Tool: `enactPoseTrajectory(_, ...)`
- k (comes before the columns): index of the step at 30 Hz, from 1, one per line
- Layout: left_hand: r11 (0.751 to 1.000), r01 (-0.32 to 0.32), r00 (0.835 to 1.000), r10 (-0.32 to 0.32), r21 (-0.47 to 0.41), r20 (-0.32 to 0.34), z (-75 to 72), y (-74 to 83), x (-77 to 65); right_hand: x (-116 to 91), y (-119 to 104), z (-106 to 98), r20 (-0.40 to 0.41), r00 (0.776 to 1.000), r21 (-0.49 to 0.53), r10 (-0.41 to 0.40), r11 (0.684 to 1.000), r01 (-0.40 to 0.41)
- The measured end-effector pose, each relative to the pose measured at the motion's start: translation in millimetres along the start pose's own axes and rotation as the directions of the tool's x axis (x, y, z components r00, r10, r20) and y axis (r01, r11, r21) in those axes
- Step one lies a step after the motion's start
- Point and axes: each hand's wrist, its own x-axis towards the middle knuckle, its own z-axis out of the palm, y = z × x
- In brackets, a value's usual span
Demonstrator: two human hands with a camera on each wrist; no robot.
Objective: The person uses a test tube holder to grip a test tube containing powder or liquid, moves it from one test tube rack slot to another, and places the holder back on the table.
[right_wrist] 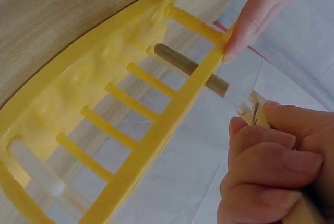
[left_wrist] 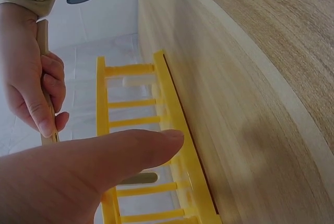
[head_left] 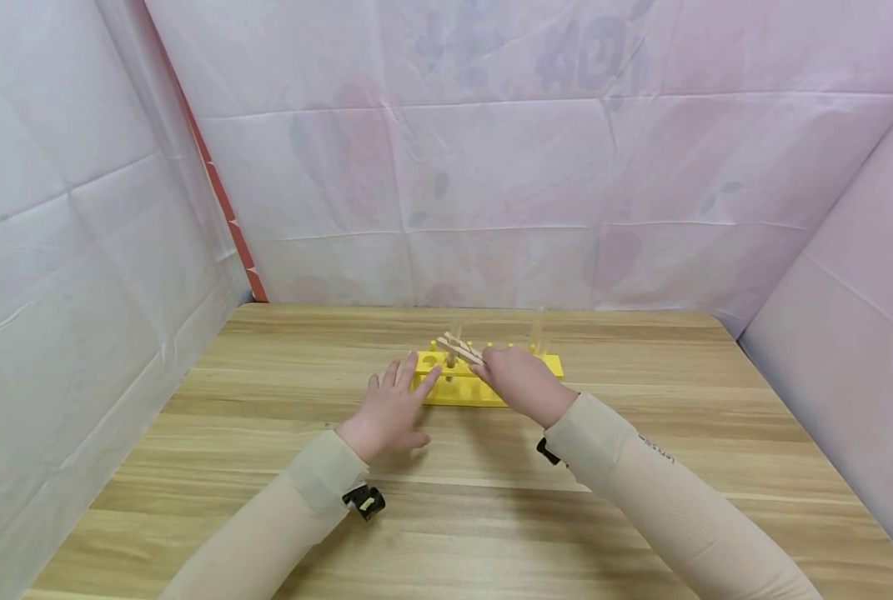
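A yellow test tube rack [head_left: 461, 400] stands on the table in front of both hands. My left hand [head_left: 389, 408] has its fingers spread, with fingertips at the rack's left end; its thumb [left_wrist: 141, 153] crosses the near side in the left wrist view. My right hand [head_left: 524, 383] grips a wooden test tube clamp [right_wrist: 261, 117] by its handle. The clamp's tip is at the upper part of a glass test tube [right_wrist: 216, 84] with grey-brown contents, standing in the rack. I cannot tell whether the clamp encloses the tube.
Toward the rack's right end stands another test tube [right_wrist: 36, 166] with white contents. The wood-grain table [head_left: 446, 533] runs around the rack. Behind it hangs a pale printed cloth [head_left: 491, 183], with more white cloth [head_left: 63, 250] at the sides.
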Motion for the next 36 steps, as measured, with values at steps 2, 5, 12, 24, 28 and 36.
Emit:
enactPoseTrajectory(2,1.0,0.004,1.0,-0.004,0.0,0.005,-0.1,0.3,-0.3,0,0,-1,-0.001,1.0,0.001,0.0,1.0,0.0)
enactPoseTrajectory(5,1.0,0.008,1.0,-0.008,-0.001,0.007,-0.2,0.5,-0.2,-1,0,-2,-0.002,1.0,0.002,-0.002,1.0,0.002)
enactPoseTrajectory(12,1.0,0.016,1.0,-0.016,0.012,0.021,0.1,0.7,0.2,-2,-1,-6,-0.002,1.0,0.005,0.003,1.0,-0.003)
enactPoseTrajectory(24,1.0,0.02,0.999,-0.02,0.013,0.028,0.1,0.6,0.5,-3,-2,-10,-0.016,1.0,0.006,-0.013,1.0,0.013)
enactPoseTrajectory(28,1.0,0.018,0.999,-0.018,0.01,0.029,-0.7,0.4,0.8,-3,-2,-11,-0.016,1.0,-0.003,-0.007,1.0,0.007)
enactPoseTrajectory(36,1.0,0.01,1.0,-0.01,0.007,0.025,-3.4,0.6,0.6,-2,0,-12,-0.025,1.0,-0.023,-0.01,1.0,0.01)
